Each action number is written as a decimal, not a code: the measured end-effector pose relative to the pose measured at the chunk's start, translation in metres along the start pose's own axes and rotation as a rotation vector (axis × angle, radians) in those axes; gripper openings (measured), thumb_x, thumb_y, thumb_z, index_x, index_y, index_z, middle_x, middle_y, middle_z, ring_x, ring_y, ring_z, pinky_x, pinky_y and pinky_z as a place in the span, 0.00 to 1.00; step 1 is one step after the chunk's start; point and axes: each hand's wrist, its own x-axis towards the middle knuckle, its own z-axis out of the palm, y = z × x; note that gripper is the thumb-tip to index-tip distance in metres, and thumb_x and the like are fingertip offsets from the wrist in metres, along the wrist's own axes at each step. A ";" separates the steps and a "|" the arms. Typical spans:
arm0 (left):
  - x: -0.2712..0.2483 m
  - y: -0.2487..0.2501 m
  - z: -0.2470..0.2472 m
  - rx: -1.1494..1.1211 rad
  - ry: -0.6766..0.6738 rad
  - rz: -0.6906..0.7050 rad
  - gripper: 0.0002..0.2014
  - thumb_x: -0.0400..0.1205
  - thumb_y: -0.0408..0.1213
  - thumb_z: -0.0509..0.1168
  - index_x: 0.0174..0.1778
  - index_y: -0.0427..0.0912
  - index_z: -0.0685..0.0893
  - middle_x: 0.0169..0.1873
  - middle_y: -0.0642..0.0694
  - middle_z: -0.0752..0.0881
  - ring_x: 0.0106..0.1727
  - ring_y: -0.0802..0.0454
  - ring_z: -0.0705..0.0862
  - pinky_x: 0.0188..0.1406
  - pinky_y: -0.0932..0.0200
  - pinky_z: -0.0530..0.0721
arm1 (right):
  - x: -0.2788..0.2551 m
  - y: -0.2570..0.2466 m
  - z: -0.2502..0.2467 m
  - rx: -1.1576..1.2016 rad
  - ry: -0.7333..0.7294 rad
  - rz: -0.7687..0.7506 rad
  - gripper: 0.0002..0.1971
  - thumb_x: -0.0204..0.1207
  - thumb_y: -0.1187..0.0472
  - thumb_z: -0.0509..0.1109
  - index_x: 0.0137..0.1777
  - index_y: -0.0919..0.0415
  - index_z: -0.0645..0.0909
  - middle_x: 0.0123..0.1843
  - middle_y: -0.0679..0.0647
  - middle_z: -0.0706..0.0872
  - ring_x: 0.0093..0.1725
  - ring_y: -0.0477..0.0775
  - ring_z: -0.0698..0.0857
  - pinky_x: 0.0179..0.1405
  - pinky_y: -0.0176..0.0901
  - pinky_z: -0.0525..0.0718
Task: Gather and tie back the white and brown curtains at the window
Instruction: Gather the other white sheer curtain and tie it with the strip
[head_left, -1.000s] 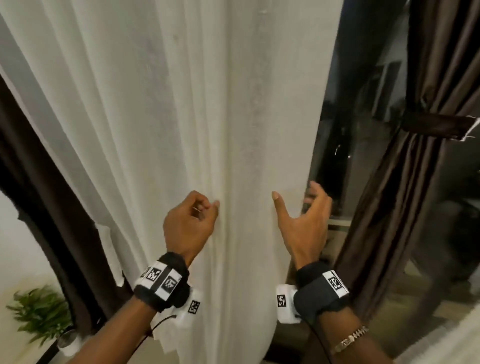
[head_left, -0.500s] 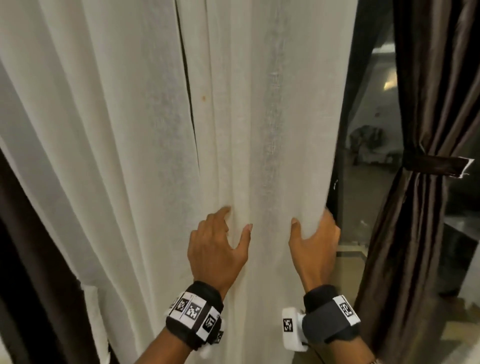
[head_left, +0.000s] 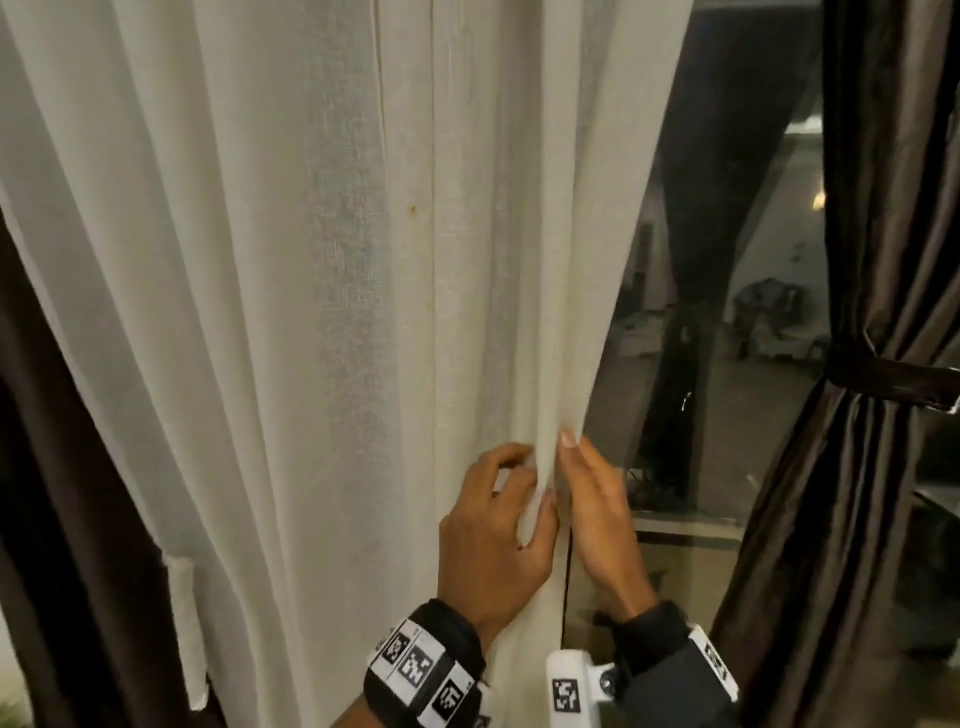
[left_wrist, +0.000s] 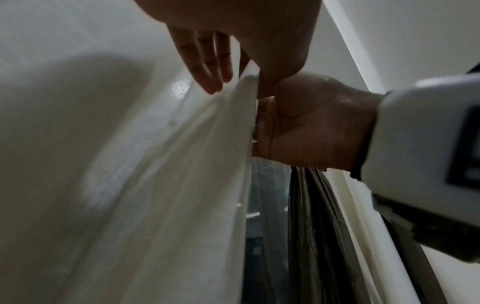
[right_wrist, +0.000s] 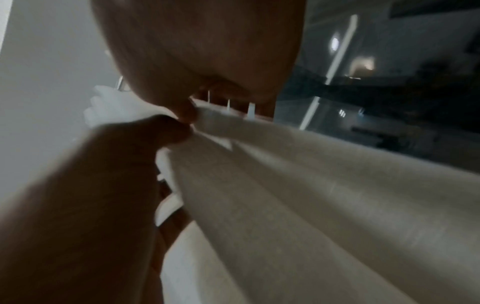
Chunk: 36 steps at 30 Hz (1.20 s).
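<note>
Drawn together from apart, now pinching one fold of the white curtain (head_left: 311, 312) in left hand (head_left: 493, 540) and right hand (head_left: 597, 514); gathering begun, tying ahead

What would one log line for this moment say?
left hand: pinches white curtain fold | right hand: holds same fold | right-side brown curtain: tied back

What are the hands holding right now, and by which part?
Both the left hand and right hand pinch the white curtain, by a gathered vertical fold at its right edge.
</note>
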 end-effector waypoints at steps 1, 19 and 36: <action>-0.002 -0.002 0.003 0.006 -0.061 -0.002 0.14 0.86 0.44 0.69 0.67 0.48 0.85 0.70 0.54 0.82 0.66 0.59 0.84 0.53 0.65 0.91 | 0.002 -0.001 -0.001 0.010 -0.064 0.014 0.19 0.92 0.44 0.60 0.71 0.54 0.82 0.62 0.46 0.93 0.64 0.47 0.91 0.68 0.51 0.89; 0.026 -0.023 -0.012 0.160 0.182 -0.184 0.04 0.85 0.47 0.75 0.50 0.53 0.93 0.33 0.58 0.90 0.32 0.61 0.83 0.42 0.53 0.86 | 0.018 0.012 -0.004 -0.347 0.189 -0.135 0.16 0.92 0.46 0.61 0.71 0.50 0.83 0.58 0.41 0.92 0.57 0.44 0.91 0.60 0.46 0.92; 0.033 -0.048 -0.010 -0.101 0.304 -0.438 0.17 0.88 0.38 0.69 0.73 0.42 0.80 0.62 0.47 0.87 0.63 0.47 0.87 0.63 0.49 0.88 | 0.029 0.005 -0.017 -0.489 0.120 -0.085 0.16 0.93 0.52 0.58 0.75 0.51 0.80 0.58 0.42 0.88 0.51 0.34 0.86 0.63 0.47 0.88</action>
